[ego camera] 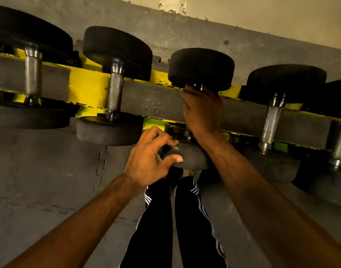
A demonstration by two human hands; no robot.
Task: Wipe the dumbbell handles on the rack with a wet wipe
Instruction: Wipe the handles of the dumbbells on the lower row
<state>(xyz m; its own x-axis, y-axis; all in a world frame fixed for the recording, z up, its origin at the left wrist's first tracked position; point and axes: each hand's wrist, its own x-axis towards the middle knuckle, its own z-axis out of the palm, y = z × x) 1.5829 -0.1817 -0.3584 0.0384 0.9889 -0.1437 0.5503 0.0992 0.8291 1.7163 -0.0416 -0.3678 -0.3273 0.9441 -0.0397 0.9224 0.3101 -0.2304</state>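
- The right hand (201, 111) is wrapped tight round the handle (198, 86) of the middle dumbbell (201, 66). Only a sliver of chrome shows at the far end.
- The left hand (150, 161) curls over that dumbbell's near weight, with the thumb pressed on its edge.
- A pale scrap (158, 157) peeks between the left fingers, too small to tell what it is.
- The middle dumbbell lies across the yellow rack (88, 88), between a left dumbbell (115, 93) and a right dumbbell (272, 120), both with bare handles.
- Grey floor mats (40, 180) lie to the left.
- Black striped trousers (156, 219) show near, below the hands.
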